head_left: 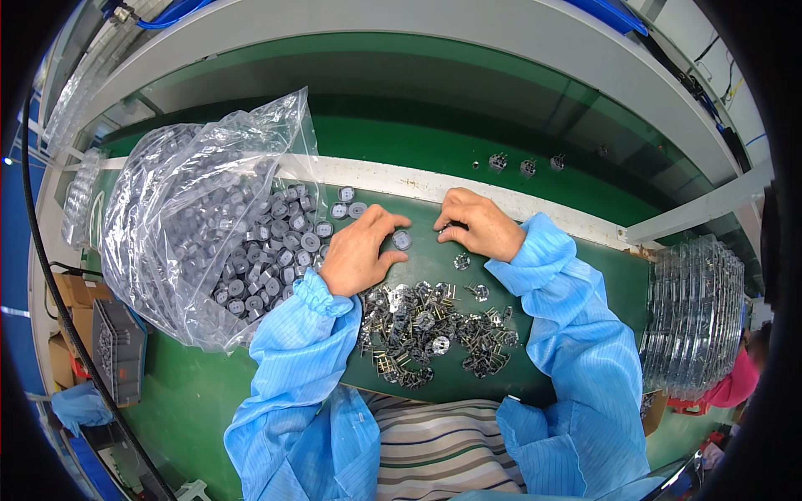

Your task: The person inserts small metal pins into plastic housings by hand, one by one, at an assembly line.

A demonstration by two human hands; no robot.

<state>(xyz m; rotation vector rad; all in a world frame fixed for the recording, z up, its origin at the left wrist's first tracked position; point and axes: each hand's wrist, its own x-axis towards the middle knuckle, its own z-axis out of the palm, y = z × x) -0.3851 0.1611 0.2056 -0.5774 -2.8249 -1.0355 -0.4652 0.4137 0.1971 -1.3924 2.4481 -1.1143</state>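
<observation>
Green bench [192, 392] under a white shelf [501, 42], clear bag [192, 209] at left.

Bare green table [418, 154] beyond my hands, room to reach. Plastic bag [200, 209] of grey discs blocks left, pile of pinned parts [434, 330] sits near side, stacked clear trays [693, 317] wall off right.

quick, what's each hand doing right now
left hand: fingertips pinching a small grey round cap.
right hand: fingers curled on the green table; anything held is hidden.
</observation>
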